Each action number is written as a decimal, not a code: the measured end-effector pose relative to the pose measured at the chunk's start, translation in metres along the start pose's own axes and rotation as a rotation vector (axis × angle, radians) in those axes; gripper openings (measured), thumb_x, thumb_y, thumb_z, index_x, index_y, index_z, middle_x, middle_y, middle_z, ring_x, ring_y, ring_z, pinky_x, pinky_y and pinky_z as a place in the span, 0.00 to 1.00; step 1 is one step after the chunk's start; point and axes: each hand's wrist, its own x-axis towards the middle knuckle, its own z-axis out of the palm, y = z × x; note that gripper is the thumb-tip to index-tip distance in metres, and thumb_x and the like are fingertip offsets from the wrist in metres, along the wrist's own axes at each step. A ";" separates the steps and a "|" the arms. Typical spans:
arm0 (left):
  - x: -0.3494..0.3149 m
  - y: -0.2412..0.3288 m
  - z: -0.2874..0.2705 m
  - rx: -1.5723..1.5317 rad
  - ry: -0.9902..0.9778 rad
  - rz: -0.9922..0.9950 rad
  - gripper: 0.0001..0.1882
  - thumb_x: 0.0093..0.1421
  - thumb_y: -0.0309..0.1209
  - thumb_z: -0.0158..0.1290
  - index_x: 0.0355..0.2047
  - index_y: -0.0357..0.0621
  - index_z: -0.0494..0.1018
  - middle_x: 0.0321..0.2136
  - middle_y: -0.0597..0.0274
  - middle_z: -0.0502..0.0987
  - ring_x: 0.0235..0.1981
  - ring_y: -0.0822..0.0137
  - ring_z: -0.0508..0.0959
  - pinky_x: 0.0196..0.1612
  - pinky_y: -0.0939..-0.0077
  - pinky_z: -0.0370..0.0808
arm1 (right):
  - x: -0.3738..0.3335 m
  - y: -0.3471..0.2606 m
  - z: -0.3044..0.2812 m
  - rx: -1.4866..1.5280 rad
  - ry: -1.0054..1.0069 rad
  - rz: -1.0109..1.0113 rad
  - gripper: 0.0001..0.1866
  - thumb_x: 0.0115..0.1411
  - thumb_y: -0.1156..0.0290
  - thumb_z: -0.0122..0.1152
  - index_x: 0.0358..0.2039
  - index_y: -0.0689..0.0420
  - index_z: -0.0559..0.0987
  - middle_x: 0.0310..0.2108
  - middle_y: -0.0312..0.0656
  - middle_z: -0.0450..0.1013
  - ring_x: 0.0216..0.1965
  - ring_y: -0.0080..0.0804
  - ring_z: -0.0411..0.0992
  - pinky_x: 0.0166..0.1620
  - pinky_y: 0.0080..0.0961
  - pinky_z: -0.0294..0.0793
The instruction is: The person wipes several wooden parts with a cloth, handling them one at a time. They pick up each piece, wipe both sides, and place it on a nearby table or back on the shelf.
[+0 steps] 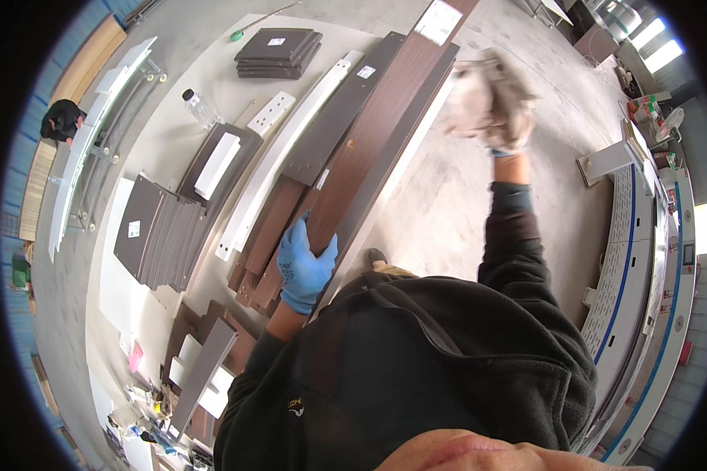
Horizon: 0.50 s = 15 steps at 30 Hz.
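Observation:
My left hand (pixel 305 265), in a blue glove, grips the near end of a long dark brown board (pixel 381 118), thumb on one edge and fingers on the other. The board lies slanting over other panels, with a white label (pixel 437 22) near its far end. Out to the right of the board, my right hand (pixel 514 140) is raised with a crumpled greyish-beige rag (pixel 501 88). Motion smears the rag, and it hides most of the fingers. A long white strip (pixel 291 149) and a dark grey panel (pixel 342 110) lie left of the board.
Stacked dark panels (pixel 153 235) and a smaller pile (pixel 278 53) rest on the pale table (pixel 161 118), with a clear bottle (pixel 201 108) between them. Clutter (pixel 145 416) sits lower left. A long white machine (pixel 624 259) stands right. Another person (pixel 61 122) is at far left.

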 end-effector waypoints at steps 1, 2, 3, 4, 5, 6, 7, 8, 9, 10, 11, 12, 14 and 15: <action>0.007 0.006 0.003 0.007 0.009 0.022 0.34 0.55 0.36 0.68 0.60 0.38 0.71 0.48 0.43 0.78 0.49 0.45 0.78 0.52 0.56 0.76 | -0.002 0.020 0.018 -0.006 0.072 0.056 0.48 0.57 0.35 0.62 0.70 0.53 0.65 0.62 0.49 0.70 0.58 0.41 0.74 0.59 0.35 0.79; 0.013 0.012 0.006 0.015 0.017 0.045 0.34 0.55 0.36 0.68 0.60 0.38 0.71 0.47 0.43 0.78 0.49 0.44 0.78 0.52 0.55 0.76 | -0.003 0.035 0.033 0.011 0.056 0.070 0.49 0.58 0.33 0.60 0.69 0.54 0.65 0.62 0.48 0.70 0.59 0.42 0.73 0.61 0.37 0.77; 0.018 0.019 0.008 0.062 -0.004 0.091 0.34 0.55 0.36 0.68 0.60 0.38 0.70 0.46 0.43 0.77 0.48 0.43 0.77 0.52 0.56 0.76 | -0.002 0.045 0.047 0.125 0.045 0.097 0.49 0.58 0.30 0.59 0.68 0.55 0.65 0.62 0.48 0.70 0.60 0.42 0.71 0.62 0.38 0.75; 0.021 0.024 0.010 0.052 -0.040 0.088 0.34 0.55 0.36 0.67 0.60 0.37 0.69 0.47 0.42 0.77 0.48 0.43 0.77 0.51 0.56 0.76 | -0.001 0.052 0.058 0.143 0.030 0.112 0.50 0.58 0.28 0.57 0.68 0.56 0.66 0.62 0.47 0.70 0.61 0.42 0.70 0.64 0.40 0.73; 0.022 0.030 0.011 0.041 -0.075 0.080 0.34 0.55 0.35 0.67 0.60 0.37 0.69 0.47 0.42 0.77 0.49 0.43 0.77 0.51 0.56 0.75 | 0.000 0.055 0.067 0.298 0.081 0.031 0.51 0.58 0.26 0.55 0.67 0.56 0.66 0.61 0.47 0.70 0.62 0.43 0.69 0.66 0.42 0.71; 0.022 0.036 0.012 0.018 -0.110 0.089 0.34 0.56 0.35 0.67 0.60 0.37 0.68 0.47 0.42 0.77 0.49 0.43 0.77 0.51 0.56 0.75 | 0.001 0.055 0.073 0.480 0.117 -0.041 0.48 0.60 0.29 0.56 0.66 0.56 0.67 0.60 0.45 0.71 0.61 0.43 0.70 0.64 0.41 0.73; 0.022 0.040 0.013 0.002 -0.126 0.065 0.33 0.57 0.34 0.66 0.60 0.36 0.68 0.47 0.42 0.76 0.50 0.44 0.76 0.51 0.56 0.75 | -0.001 0.054 0.079 0.521 0.131 -0.029 0.47 0.61 0.31 0.58 0.66 0.56 0.67 0.60 0.44 0.71 0.61 0.42 0.71 0.63 0.40 0.74; 0.022 0.044 0.015 -0.012 -0.114 0.079 0.33 0.57 0.35 0.67 0.59 0.35 0.68 0.46 0.42 0.77 0.49 0.44 0.77 0.51 0.56 0.76 | -0.001 0.051 0.083 0.546 0.134 -0.043 0.46 0.61 0.32 0.59 0.66 0.56 0.67 0.60 0.44 0.72 0.60 0.41 0.71 0.61 0.40 0.75; 0.021 0.047 0.017 -0.025 -0.100 0.092 0.33 0.56 0.35 0.67 0.59 0.34 0.69 0.46 0.41 0.77 0.48 0.44 0.77 0.50 0.55 0.76 | -0.001 0.048 0.087 0.607 0.132 -0.059 0.39 0.65 0.40 0.61 0.65 0.56 0.69 0.59 0.44 0.73 0.59 0.41 0.73 0.61 0.40 0.76; 0.021 0.048 0.020 -0.044 -0.082 0.079 0.33 0.56 0.36 0.68 0.58 0.33 0.69 0.46 0.41 0.77 0.48 0.43 0.78 0.50 0.54 0.76 | 0.001 0.046 0.091 0.617 0.092 -0.020 0.36 0.67 0.42 0.61 0.64 0.56 0.70 0.58 0.44 0.74 0.58 0.41 0.74 0.61 0.40 0.76; 0.021 0.049 0.023 -0.076 -0.070 0.085 0.32 0.56 0.36 0.67 0.58 0.34 0.70 0.45 0.41 0.77 0.47 0.44 0.78 0.49 0.54 0.76 | 0.001 0.043 0.094 0.628 0.094 -0.005 0.34 0.68 0.45 0.60 0.63 0.57 0.71 0.57 0.45 0.75 0.56 0.41 0.75 0.60 0.40 0.77; 0.020 0.049 0.026 -0.113 -0.059 0.067 0.32 0.57 0.36 0.67 0.57 0.34 0.70 0.45 0.41 0.77 0.46 0.44 0.79 0.49 0.54 0.77 | 0.002 0.043 0.099 0.646 0.098 0.012 0.31 0.69 0.48 0.60 0.63 0.57 0.72 0.56 0.46 0.76 0.55 0.42 0.76 0.59 0.41 0.78; 0.021 0.044 0.032 -0.169 -0.040 0.026 0.30 0.57 0.35 0.67 0.56 0.34 0.70 0.43 0.42 0.78 0.44 0.45 0.80 0.48 0.55 0.77 | -0.001 0.039 0.109 0.607 0.007 0.018 0.22 0.71 0.57 0.57 0.56 0.59 0.76 0.53 0.47 0.77 0.51 0.43 0.78 0.56 0.41 0.80; 0.021 0.042 0.034 -0.188 -0.036 -0.001 0.29 0.58 0.35 0.67 0.55 0.34 0.71 0.42 0.43 0.78 0.43 0.46 0.80 0.47 0.56 0.77 | -0.003 0.037 0.115 0.545 -0.031 0.039 0.21 0.70 0.59 0.58 0.56 0.60 0.76 0.53 0.48 0.78 0.52 0.44 0.78 0.56 0.41 0.80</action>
